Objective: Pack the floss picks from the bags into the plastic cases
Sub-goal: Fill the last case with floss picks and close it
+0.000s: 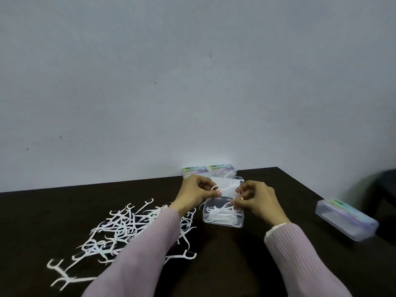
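An open clear plastic case [222, 221] stands on the dark table [235, 264], its lid [230, 181] raised behind it and several white floss picks inside. My left hand [194, 192] hovers over the case's left rear corner and pinches a white floss pick [215, 187]. My right hand [256, 199] is over the case's right side, fingers curled, pinching another pick [227, 205] that reaches into the case. A loose heap of white floss picks [120, 228] lies to the left, partly hidden under my left forearm.
Two closed cases with coloured labels [210, 169] stand against the wall behind the open one. Another closed labelled case [346, 219] lies near the table's right edge. A dark chair [385, 185] shows beyond that edge.
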Tool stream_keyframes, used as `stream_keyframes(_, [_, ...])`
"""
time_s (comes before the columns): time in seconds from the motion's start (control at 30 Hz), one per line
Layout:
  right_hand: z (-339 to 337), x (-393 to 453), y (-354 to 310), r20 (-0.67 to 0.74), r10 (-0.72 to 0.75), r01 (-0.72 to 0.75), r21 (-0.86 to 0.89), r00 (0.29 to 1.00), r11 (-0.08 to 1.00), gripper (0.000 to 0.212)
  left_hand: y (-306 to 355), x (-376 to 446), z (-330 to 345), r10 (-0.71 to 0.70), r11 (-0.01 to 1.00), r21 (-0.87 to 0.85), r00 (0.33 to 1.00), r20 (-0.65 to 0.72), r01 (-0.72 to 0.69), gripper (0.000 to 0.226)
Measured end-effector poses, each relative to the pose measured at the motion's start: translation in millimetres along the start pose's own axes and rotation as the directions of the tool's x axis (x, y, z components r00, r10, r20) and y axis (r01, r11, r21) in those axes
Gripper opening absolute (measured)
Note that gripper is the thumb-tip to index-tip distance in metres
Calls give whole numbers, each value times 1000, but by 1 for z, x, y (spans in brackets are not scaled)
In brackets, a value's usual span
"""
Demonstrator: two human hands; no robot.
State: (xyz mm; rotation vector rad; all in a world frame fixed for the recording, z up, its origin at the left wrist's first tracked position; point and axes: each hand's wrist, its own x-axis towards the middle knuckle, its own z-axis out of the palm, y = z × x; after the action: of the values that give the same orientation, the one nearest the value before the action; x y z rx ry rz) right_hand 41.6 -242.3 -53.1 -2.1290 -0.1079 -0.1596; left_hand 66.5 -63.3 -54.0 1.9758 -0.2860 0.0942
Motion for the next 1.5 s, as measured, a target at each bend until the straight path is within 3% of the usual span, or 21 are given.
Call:
stream_keyframes(0.2, [-5, -2, 0, 75, 72, -75, 43, 995, 996, 35, -2, 1, 3, 49, 991, 124, 998, 24, -52, 13])
stream_keyframes(0.4, [-12, -1, 1, 76, 37, -41, 44, 996, 998, 36, -4, 3, 3, 82, 968, 236, 996, 34, -87, 15])
stream_keyframes(0.6, [-18, -3, 0, 42, 6, -10, 94, 999, 996, 29, -5, 4, 0, 108, 962, 248, 993, 54, -118, 13])
stream_keyframes(0.87, [-16, -4, 3, -5, -68, 68, 2, 998, 998, 25, -2, 3, -5, 123, 971, 199, 991, 51, -131, 9])
stream_keyframes(1.0, [-17, -6, 5, -100, -19, 26, 66, 995, 997, 25, -3, 2, -1, 128, 968, 208, 989, 69, -140, 7])
stream_keyframes(1.13, [-17, -8, 6, -89, 20, -18, 16, 996, 1000, 29, -1, 1, 5, 141, 957, 235, 981, 136, -170, 9])
stream_keyframes(1.27, [-14, -8, 8, -108, 44, -39, 48, 993, 998, 31, 2, 1, -1, 164, 967, 187, 985, 51, -171, 17])
stream_keyframes(1.4, [-13, -8, 7, -104, 63, -58, 45, 993, 997, 31, -1, 2, -3, 98, 971, 212, 992, 79, -113, 7])
stream_keyframes(1.5, [-11, -6, 7, -97, 74, -72, 25, 993, 997, 23, -4, 1, -3, 53, 969, 237, 993, 102, -76, 21])
